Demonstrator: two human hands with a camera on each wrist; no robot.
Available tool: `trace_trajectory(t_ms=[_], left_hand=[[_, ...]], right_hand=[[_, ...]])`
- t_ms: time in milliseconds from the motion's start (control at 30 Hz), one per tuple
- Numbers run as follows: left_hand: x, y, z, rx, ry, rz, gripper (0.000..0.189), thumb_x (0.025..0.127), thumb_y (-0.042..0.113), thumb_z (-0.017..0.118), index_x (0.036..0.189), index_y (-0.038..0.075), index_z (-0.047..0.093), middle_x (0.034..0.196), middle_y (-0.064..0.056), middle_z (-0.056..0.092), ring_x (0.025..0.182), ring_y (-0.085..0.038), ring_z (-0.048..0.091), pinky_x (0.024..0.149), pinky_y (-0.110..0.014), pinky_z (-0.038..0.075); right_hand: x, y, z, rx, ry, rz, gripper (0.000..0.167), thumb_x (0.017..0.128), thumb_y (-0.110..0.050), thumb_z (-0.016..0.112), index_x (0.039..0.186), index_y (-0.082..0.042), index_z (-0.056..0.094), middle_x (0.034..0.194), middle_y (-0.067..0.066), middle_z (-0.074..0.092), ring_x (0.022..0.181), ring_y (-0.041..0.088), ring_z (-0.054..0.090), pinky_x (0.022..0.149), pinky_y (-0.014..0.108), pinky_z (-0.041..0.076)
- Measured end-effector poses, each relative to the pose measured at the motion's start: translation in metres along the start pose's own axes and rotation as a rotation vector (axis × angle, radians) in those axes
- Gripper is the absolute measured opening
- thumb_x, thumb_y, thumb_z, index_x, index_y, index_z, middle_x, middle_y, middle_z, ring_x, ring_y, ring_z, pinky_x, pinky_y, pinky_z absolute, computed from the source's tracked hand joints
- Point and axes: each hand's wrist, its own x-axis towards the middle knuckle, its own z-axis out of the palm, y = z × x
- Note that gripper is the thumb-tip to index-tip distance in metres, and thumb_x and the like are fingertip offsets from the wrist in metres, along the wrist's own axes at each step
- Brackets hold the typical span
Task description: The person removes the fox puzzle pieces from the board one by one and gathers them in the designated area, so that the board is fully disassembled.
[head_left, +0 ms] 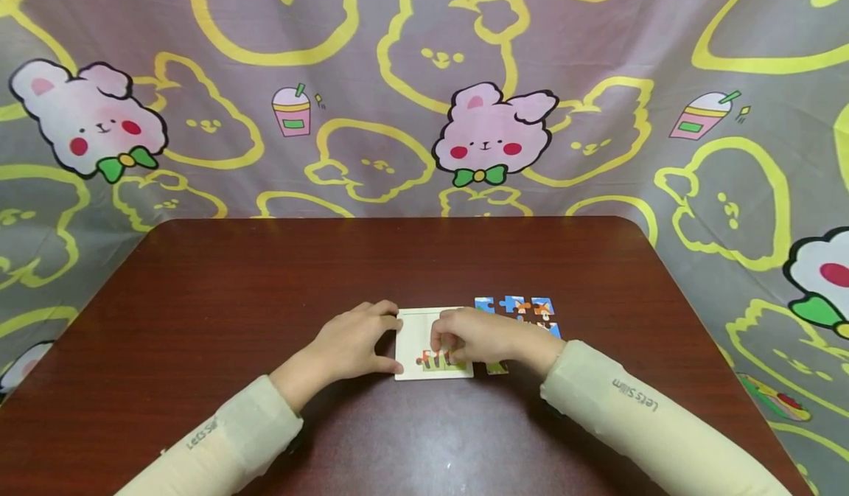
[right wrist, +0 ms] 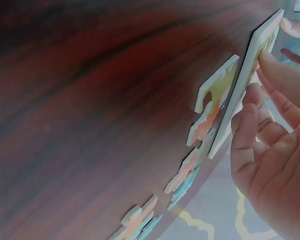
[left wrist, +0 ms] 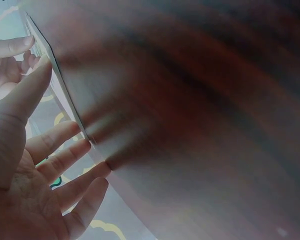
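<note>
A shallow cream puzzle tray [head_left: 414, 326] lies on the table, with a few joined fox-coloured puzzle pieces [head_left: 430, 361] along its near side. Along the tray's left edge rests my left hand [head_left: 351, 340], thumb at the near corner and fingers at the far one. In the left wrist view those fingers [left wrist: 65, 132] are spread and nearly straight against the rim. Over the tray my right hand [head_left: 477, 334] has its fingers bent down, pinching a puzzle piece at the assembled row. The hand partly hides that piece.
Just right of the tray, several loose puzzle pieces [head_left: 542, 306] in blue, orange and green lie flat, partly under the right forearm. They also show beside the tray in the right wrist view. The dark wooden table [head_left: 298, 267] meets a patterned curtain [head_left: 371, 98] behind.
</note>
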Motion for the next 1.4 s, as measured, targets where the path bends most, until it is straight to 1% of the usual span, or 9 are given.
trace_trajectory(t_ms=[233, 333, 467, 567, 733, 933, 1167, 1400], left_hand=[[-0.0009, 0.0003, -0.0003, -0.003, 0.006, 0.001, 0.059, 0.072, 0.046, 0.086, 0.119, 0.014, 0.071, 0.135, -0.004, 0.06, 0.116, -0.026, 0.059, 0.087, -0.045, 0.054], [-0.0013, 0.0002, -0.0001, -0.001, 0.009, 0.006, 0.059, 0.072, 0.046, 0.086, 0.119, 0.013, 0.071, 0.135, -0.005, 0.06, 0.116, -0.027, 0.059, 0.087, -0.045, 0.054], [-0.0017, -0.0002, 0.0006, 0.012, 0.015, 0.02, 0.059, 0.072, 0.046, 0.086, 0.119, 0.013, 0.071, 0.133, -0.006, 0.06, 0.115, -0.027, 0.06, 0.087, -0.044, 0.054], [-0.0018, -0.0003, 0.0007, 0.014, 0.016, 0.022, 0.06, 0.072, 0.046, 0.086, 0.119, 0.012, 0.071, 0.133, -0.006, 0.06, 0.116, -0.027, 0.06, 0.087, -0.044, 0.054], [-0.0017, -0.0002, 0.0005, 0.009, 0.011, 0.015, 0.06, 0.072, 0.046, 0.085, 0.119, 0.012, 0.071, 0.134, -0.006, 0.06, 0.116, -0.027, 0.06, 0.088, -0.044, 0.053], [-0.0011, 0.0, 0.0003, -0.008, 0.002, -0.003, 0.06, 0.073, 0.048, 0.085, 0.121, 0.013, 0.071, 0.135, -0.005, 0.059, 0.118, -0.028, 0.059, 0.09, -0.045, 0.053], [-0.0001, -0.0002, 0.0001, -0.005, 0.0, -0.009, 0.06, 0.073, 0.047, 0.085, 0.122, 0.014, 0.071, 0.137, -0.005, 0.059, 0.12, -0.028, 0.058, 0.091, -0.046, 0.053], [-0.0003, -0.0003, -0.0005, -0.008, 0.004, -0.007, 0.06, 0.073, 0.047, 0.085, 0.121, 0.014, 0.071, 0.136, -0.005, 0.059, 0.12, -0.028, 0.058, 0.091, -0.046, 0.053]], right_hand=[[0.0005, -0.0008, 0.0007, 0.035, -0.001, 0.008, 0.022, 0.081, 0.004, 0.072, 0.094, -0.012, 0.063, 0.087, 0.0, 0.057, 0.081, 0.012, 0.054, 0.074, 0.021, 0.045], [0.0001, 0.0002, 0.0019, 0.056, 0.001, 0.02, 0.022, 0.082, 0.003, 0.072, 0.095, -0.013, 0.062, 0.087, 0.0, 0.056, 0.079, 0.01, 0.053, 0.074, 0.021, 0.044], [-0.0009, 0.0023, 0.0029, 0.096, 0.003, 0.02, 0.022, 0.083, 0.002, 0.071, 0.096, -0.014, 0.062, 0.086, -0.001, 0.056, 0.074, 0.005, 0.051, 0.072, 0.021, 0.045], [-0.0015, 0.003, 0.0021, 0.149, 0.001, 0.011, 0.02, 0.084, 0.002, 0.071, 0.096, -0.012, 0.063, 0.084, -0.001, 0.057, 0.069, 0.002, 0.05, 0.069, 0.021, 0.046], [-0.0006, 0.0013, -0.001, 0.267, -0.003, 0.01, 0.015, 0.085, 0.003, 0.071, 0.093, -0.008, 0.064, 0.079, -0.002, 0.058, 0.063, 0.002, 0.05, 0.063, 0.019, 0.045], [0.0016, 0.0003, -0.0008, 0.365, -0.014, 0.016, 0.009, 0.087, 0.003, 0.069, 0.09, -0.004, 0.063, 0.076, 0.001, 0.064, 0.067, 0.002, 0.054, 0.064, 0.018, 0.046], [0.0023, 0.0018, -0.0002, 0.384, -0.007, 0.016, 0.009, 0.089, 0.002, 0.068, 0.088, -0.006, 0.063, 0.079, 0.003, 0.069, 0.071, 0.003, 0.06, 0.067, 0.02, 0.05], [0.0025, 0.0022, -0.0001, 0.395, -0.001, 0.013, 0.007, 0.09, 0.001, 0.067, 0.087, -0.005, 0.065, 0.077, 0.006, 0.071, 0.069, 0.005, 0.06, 0.065, 0.019, 0.049]])
